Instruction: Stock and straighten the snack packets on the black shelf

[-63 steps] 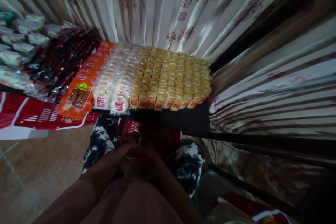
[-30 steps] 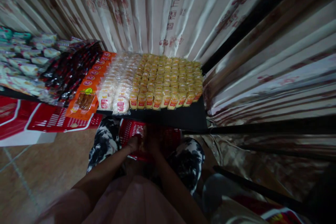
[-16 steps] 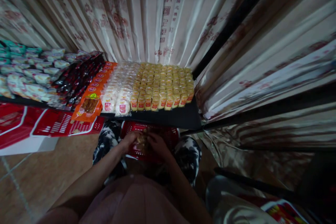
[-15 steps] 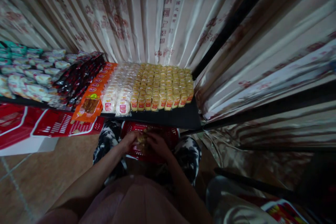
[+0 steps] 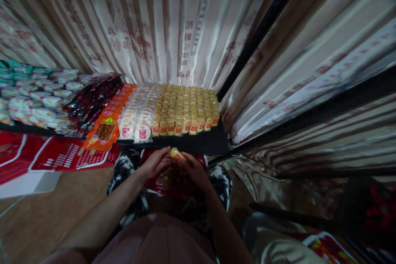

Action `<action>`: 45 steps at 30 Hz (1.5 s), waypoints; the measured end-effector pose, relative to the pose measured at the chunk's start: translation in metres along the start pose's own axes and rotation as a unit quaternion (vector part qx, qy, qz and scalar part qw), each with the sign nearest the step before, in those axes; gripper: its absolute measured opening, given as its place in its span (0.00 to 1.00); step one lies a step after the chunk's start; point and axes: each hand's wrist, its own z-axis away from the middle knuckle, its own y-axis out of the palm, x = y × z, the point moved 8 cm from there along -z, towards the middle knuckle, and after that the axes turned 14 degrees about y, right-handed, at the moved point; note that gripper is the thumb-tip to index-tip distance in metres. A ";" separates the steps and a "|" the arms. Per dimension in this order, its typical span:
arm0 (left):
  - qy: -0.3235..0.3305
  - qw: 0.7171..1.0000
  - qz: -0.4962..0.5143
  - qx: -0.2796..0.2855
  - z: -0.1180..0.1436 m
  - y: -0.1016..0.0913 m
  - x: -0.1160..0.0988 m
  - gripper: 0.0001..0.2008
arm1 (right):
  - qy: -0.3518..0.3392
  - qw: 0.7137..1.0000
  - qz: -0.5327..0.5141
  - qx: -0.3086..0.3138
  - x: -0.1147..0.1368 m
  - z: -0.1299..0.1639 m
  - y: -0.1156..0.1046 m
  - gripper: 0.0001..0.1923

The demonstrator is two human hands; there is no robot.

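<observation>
Now both your left hand [image 5: 155,162] and right hand [image 5: 192,168] pinch the small yellow wrapped snack pack [image 5: 176,154] above the red plastic basket [image 5: 161,181]; keep fingers clamped, level.

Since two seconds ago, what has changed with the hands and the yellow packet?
Both hands rose out of the red basket toward the shelf edge. The left hand and right hand now hold one yellow packet between them, lifted above the basket; earlier they were low inside it. The rows of yellow packets, the white packets and the orange packs on the black shelf lie as before.
</observation>
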 end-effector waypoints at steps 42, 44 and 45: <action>0.326 0.829 -0.444 0.096 -0.071 0.142 -0.035 0.15 | -0.062 0.948 -0.194 -0.245 0.017 -0.021 -0.128 0.23; 0.325 0.829 -0.445 0.096 -0.080 0.151 -0.032 0.15 | -0.062 0.946 -0.200 -0.248 0.014 -0.027 -0.134 0.21; 0.323 0.830 -0.446 0.094 -0.083 0.155 -0.030 0.17 | -0.066 0.943 -0.201 -0.257 0.013 -0.029 -0.138 0.21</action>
